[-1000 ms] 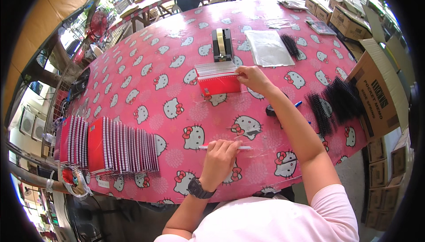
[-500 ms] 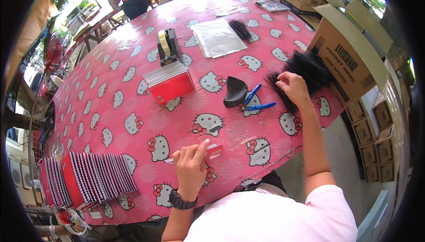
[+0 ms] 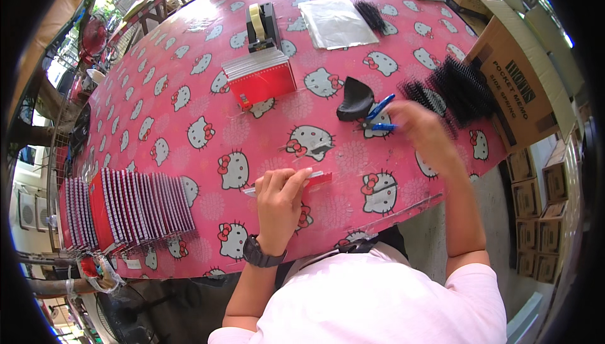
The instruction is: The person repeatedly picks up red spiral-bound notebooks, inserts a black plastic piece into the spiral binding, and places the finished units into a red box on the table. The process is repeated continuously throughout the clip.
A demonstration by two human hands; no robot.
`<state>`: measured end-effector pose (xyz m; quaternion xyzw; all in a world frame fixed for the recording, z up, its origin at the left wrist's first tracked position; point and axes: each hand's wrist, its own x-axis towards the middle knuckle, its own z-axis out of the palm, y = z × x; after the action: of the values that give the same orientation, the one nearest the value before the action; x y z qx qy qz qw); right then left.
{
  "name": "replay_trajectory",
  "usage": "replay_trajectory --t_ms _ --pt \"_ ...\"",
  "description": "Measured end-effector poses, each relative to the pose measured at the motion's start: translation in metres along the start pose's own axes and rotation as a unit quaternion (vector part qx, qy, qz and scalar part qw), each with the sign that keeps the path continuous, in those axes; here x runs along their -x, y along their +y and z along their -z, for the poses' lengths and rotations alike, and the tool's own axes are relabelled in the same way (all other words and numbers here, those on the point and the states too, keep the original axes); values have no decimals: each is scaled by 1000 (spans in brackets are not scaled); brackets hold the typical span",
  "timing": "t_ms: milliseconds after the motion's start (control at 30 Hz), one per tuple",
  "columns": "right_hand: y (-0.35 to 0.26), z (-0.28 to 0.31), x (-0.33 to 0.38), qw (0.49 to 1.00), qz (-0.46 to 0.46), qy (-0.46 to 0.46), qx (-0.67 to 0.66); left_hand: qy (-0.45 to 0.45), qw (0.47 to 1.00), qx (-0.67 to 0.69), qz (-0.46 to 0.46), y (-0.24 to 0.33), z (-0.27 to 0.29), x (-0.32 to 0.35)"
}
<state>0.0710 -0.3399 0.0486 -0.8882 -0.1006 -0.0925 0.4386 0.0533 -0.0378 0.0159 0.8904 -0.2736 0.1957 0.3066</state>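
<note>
My left hand (image 3: 277,202), with a dark watch at the wrist, pinches a small red-covered memo pad (image 3: 321,180) against the pink table near its front edge. My right hand (image 3: 423,131) is smeared by motion just right of the blue-handled pliers (image 3: 382,106); its fingers and anything in them cannot be made out. Beside the pliers lies a curved black piece (image 3: 355,98). A heap of black spiral coils (image 3: 463,92) spreads out to the right of that hand. Farther off stands a block of red-covered pads (image 3: 263,86).
Rows of spiral-bound pads (image 3: 142,212) fill the table's left front. A tape dispenser (image 3: 263,26), clear plastic sleeves (image 3: 337,22) and a small bunch of black coils (image 3: 370,16) lie toward the back. An open cardboard box (image 3: 520,70) borders the right edge.
My right hand has left the coil heap and come nearer the pliers. My left hand still holds the memo pad in place. The whole view has shifted.
</note>
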Motion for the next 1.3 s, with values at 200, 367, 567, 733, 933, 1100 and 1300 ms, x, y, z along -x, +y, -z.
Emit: replay_trajectory --t_ms 200,367,567,733,933,1100,1300 --pt "-35 -109 13 996 -2 77 -38 14 1000 -24 -8 3 -4 -1" --pt "-49 -149 13 997 6 74 -2 10 999 -30 -11 2 -5 5" --pt "-40 -99 9 989 23 -48 -138 35 999 -9 -3 0 -7 9" --pt "-39 -87 9 982 47 -99 -155 40 999 13 -5 2 -6 6" --pt "-43 -86 3 986 121 -77 -86 25 1000 16 -8 2 -2 5" --pt "-42 -92 4 980 173 -63 -72 28 999 15 -2 4 -1 2" --pt "-35 -85 5 971 128 -149 -138 25 999 16 13 4 -2 2"
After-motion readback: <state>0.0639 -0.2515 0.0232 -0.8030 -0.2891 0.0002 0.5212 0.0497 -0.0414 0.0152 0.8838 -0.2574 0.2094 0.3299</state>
